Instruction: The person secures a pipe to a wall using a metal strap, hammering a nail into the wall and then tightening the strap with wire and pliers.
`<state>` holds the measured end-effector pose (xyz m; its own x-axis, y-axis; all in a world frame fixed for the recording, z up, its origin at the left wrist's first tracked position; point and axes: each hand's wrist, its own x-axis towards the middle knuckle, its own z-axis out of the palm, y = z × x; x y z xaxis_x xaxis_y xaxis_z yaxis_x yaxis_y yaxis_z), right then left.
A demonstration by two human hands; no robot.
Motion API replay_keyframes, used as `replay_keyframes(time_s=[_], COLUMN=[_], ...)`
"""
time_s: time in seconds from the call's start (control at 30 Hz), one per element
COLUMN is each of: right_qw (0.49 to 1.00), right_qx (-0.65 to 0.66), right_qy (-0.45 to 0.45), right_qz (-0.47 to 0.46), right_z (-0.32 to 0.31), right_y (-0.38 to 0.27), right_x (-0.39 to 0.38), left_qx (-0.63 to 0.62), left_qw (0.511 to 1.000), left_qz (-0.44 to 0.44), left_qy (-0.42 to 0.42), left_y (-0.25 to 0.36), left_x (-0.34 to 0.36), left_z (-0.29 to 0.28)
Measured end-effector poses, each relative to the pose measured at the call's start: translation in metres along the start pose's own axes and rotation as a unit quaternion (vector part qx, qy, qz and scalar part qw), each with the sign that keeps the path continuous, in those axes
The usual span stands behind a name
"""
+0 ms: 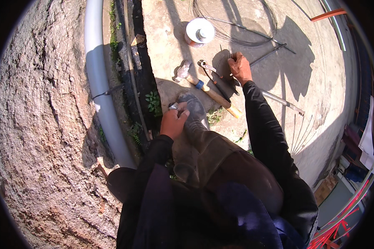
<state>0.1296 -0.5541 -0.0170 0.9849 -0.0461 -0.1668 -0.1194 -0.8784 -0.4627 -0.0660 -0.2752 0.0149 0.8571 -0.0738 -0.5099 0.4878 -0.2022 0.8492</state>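
My left hand (pixel 173 124) is closed above the toe of a grey rubber boot (pixel 192 107), with a small shiny metal piece (pixel 173 106) at its fingertips; its kind is unclear. Farther off, my right hand (pixel 240 68) reaches to the concrete with its fingers pinched together. What they grip, if anything, is hidden. Just left of that hand lie pincers (pixel 212 67) with dark handles. Beside them rests a hammer (pixel 210 93), its wooden handle wrapped with a blue band. A metal tube (pixel 280 101) lies on the slab under and beyond my right forearm.
A white-topped can (pixel 200 31) stands on the slab. Behind it are a loose coil of thin wire (pixel 247 41) and dark rods (pixel 270 54). On the left, a thick grey pipe (pixel 99 79) runs along a rough rock face (pixel 41 124). Red strips (pixel 338 230) and clutter fill the lower right.
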Motion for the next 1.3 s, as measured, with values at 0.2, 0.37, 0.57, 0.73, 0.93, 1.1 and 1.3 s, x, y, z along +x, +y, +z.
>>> replay_keyframes(time_s=[0.2,0.37,0.57,0.73,0.93,1.1,1.3], right_qw=[0.893,0.991,0.99,0.99,0.818,0.841,0.852], right_qx=[0.394,0.098,-0.137,0.083,0.504,0.489,0.472], right_qy=[-0.208,-0.032,-0.024,-0.071,-0.237,-0.205,-0.222], right_qz=[0.056,-0.079,0.034,0.09,0.146,0.109,0.051], right_z=[-0.011,-0.008,0.017,0.01,0.014,0.039,0.058], right_y=[-0.081,-0.094,-0.037,-0.044,-0.111,-0.114,-0.105], right_x=[-0.074,-0.087,-0.014,-0.005,-0.077,-0.098,-0.11], left_qx=[-0.343,-0.45,-0.524,-0.58,-0.324,-0.234,0.028], left_qw=[0.932,0.879,0.845,0.807,0.941,0.946,0.973], left_qz=[-0.024,-0.12,-0.109,-0.111,-0.032,0.002,0.014], left_qy=[0.116,0.102,0.008,-0.014,0.089,0.222,0.23], left_y=[0.023,0.039,-0.01,0.01,0.027,0.033,0.01], left_x=[0.035,0.048,0.046,0.039,0.046,0.044,0.04], left_z=[0.041,0.031,-0.003,-0.003,0.019,0.032,0.021])
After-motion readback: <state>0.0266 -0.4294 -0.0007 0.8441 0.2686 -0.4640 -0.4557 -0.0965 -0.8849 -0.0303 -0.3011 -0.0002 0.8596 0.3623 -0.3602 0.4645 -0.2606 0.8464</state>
